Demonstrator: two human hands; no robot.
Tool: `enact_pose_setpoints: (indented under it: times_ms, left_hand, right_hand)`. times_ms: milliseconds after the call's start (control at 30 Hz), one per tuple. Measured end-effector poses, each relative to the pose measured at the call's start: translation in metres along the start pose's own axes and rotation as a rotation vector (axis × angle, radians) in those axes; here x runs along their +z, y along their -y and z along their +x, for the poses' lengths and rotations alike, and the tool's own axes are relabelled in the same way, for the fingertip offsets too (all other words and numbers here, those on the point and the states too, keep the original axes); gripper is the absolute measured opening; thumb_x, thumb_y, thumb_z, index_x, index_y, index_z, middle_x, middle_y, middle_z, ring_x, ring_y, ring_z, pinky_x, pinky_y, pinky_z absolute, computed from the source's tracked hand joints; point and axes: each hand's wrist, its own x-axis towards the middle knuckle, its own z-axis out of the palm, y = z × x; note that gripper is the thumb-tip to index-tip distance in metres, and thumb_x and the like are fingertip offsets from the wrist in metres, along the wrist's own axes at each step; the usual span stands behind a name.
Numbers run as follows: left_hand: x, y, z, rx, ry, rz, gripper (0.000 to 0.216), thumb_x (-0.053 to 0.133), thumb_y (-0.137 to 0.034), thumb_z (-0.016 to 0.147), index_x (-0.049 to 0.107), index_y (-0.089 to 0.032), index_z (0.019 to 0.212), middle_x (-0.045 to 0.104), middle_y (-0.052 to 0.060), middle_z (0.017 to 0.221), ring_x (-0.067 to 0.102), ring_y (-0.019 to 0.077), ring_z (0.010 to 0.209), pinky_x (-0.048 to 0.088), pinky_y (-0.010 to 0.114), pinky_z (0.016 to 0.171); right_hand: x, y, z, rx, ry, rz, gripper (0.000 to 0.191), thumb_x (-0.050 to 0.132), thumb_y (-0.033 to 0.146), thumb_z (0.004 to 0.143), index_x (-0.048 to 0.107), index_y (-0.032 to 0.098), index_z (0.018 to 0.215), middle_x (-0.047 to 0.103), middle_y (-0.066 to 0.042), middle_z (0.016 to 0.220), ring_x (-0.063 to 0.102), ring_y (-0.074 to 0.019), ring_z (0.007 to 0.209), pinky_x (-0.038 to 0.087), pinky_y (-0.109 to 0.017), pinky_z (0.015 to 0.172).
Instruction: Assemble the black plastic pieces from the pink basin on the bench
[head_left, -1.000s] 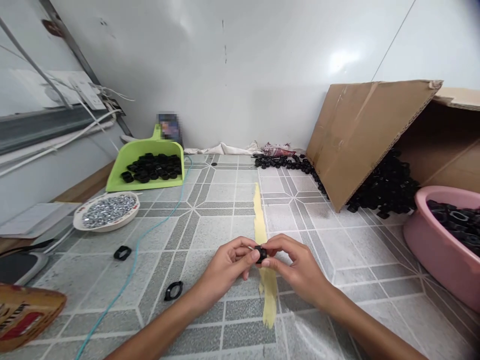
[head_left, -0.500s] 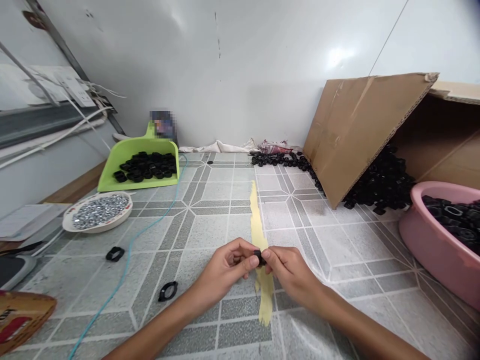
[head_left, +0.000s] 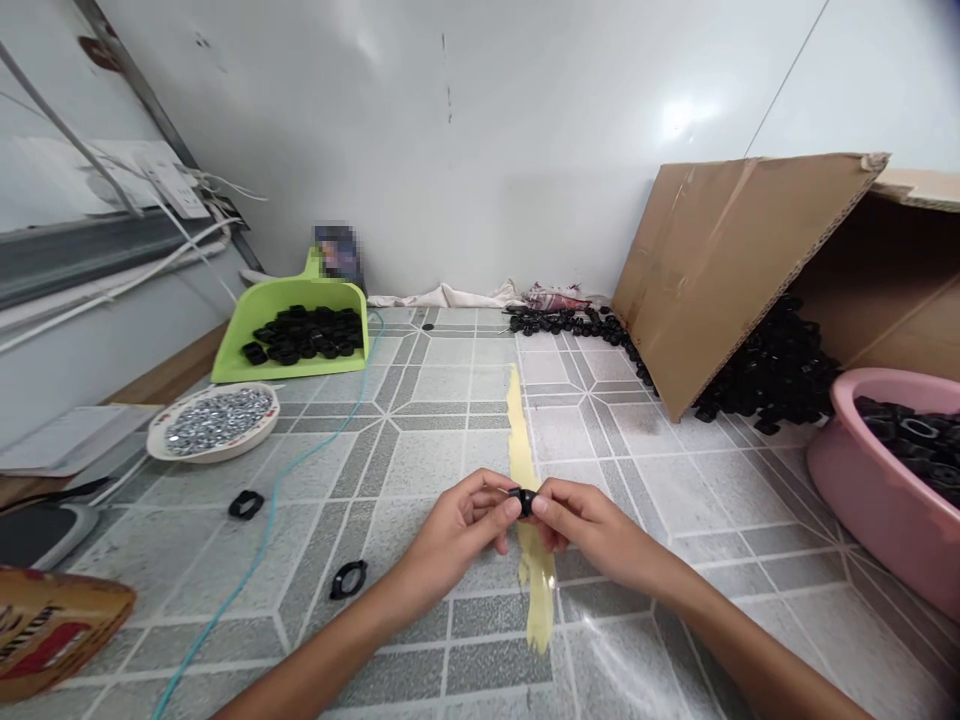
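Between the fingertips of both hands is a small black ring-like plastic part (head_left: 526, 499), partly covered by the fingers. My left hand (head_left: 474, 517) pinches its left side with thumb and forefinger. On its right side, my right hand (head_left: 574, 515) grips it the same way. Both hands are just above a yellow strip (head_left: 531, 590) on the tile-patterned surface. A loose black ring (head_left: 349, 579) lies left of my left forearm, and another black part (head_left: 246, 504) rests farther left, beside a thin blue cord (head_left: 271, 490).
A green dustpan (head_left: 300, 290) holds black parts at the back left. Before it stands a white bowl (head_left: 180, 450) of shiny metal pieces. On the right are a tilted cardboard box (head_left: 697, 270) with spilling black parts and a pink basin (head_left: 855, 480). A brown packet (head_left: 67, 630) lies front left.
The black part has turned slightly between my fingertips and shows more of its side. Both hands stay close together. The whole view has shifted a little.
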Motion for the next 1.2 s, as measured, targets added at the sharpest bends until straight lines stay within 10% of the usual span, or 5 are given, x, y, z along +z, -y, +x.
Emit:
enact_pose_setpoints:
  times_ms: [633, 1200]
  left_hand:
    - [0.0, 0.0, 0.0, -0.055, -0.004, 0.049, 0.035, 0.065, -0.051, 0.09, 0.065, -0.016, 0.092, 0.067, 0.001, 0.069, 0.051, 0.0096, 0.051, 0.039, 0.022, 0.053]
    - [0.002, -0.006, -0.001, -0.029, -0.024, 0.001, 0.034, 0.068, -0.051, 0.088, 0.063, -0.017, 0.089, 0.064, -0.001, 0.07, 0.052, 0.0096, 0.053, 0.038, 0.022, 0.055]
  right_hand:
    - [0.003, -0.005, -0.009, -0.478, -0.157, -0.538, 0.018, 0.054, 0.016, 0.1, 0.064, 0.026, 0.112, 0.062, -0.005, 0.106, 0.064, -0.019, 0.094, 0.055, -0.034, 0.081]
    - [0.01, -0.001, -0.003, -0.202, -0.208, -0.079, 0.014, 0.069, 0.033, 0.092, 0.069, 0.022, 0.1, 0.069, -0.004, 0.098, 0.067, -0.0182, 0.092, 0.054, -0.032, 0.084]
